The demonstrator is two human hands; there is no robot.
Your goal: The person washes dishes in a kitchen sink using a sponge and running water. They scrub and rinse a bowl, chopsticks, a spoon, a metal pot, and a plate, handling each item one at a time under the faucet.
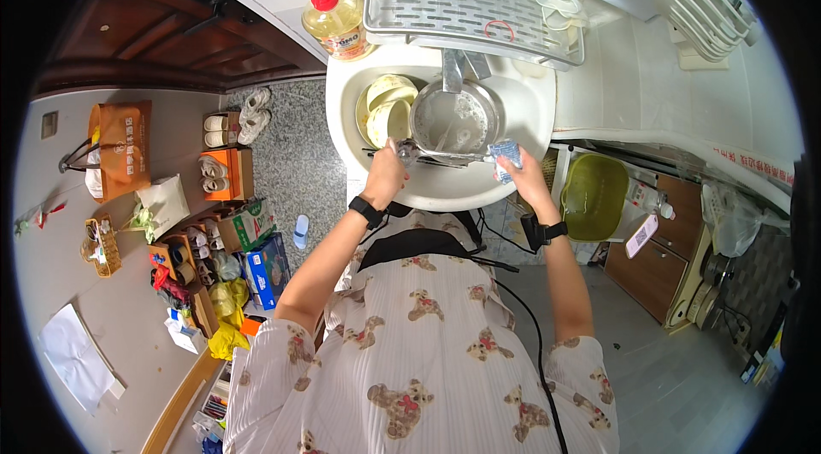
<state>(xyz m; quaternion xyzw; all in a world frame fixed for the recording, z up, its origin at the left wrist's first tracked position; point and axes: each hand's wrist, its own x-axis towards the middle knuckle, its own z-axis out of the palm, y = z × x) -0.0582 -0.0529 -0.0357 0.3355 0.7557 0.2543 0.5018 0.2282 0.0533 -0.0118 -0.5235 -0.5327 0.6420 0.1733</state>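
Over the front of a white washbasin (442, 196), my left hand (385, 176) grips a shiny metal utensil (449, 154), probably a ladle or spoon, near its rounded end. The utensil's handle stretches across to my right hand (527, 173), which holds a blue-and-white cloth (505, 158) at the other end. Whether the cloth wraps right around the handle is hidden. Behind the handle sits a round steel bowl (457, 114) with cloudy, foamy water, under the faucet (453, 72). Pale yellow bowls (389, 120) lean together at its left. Dark chopsticks (442, 162) lie in the basin below the utensil.
A detergent bottle (337, 27) with a red cap stands at the basin's back left. Behind is a metal drying rack (449, 2). Lower right are a green plastic basin (593, 197) and wooden cabinet (654, 268). A black cable (535, 326) hangs along my shirt.
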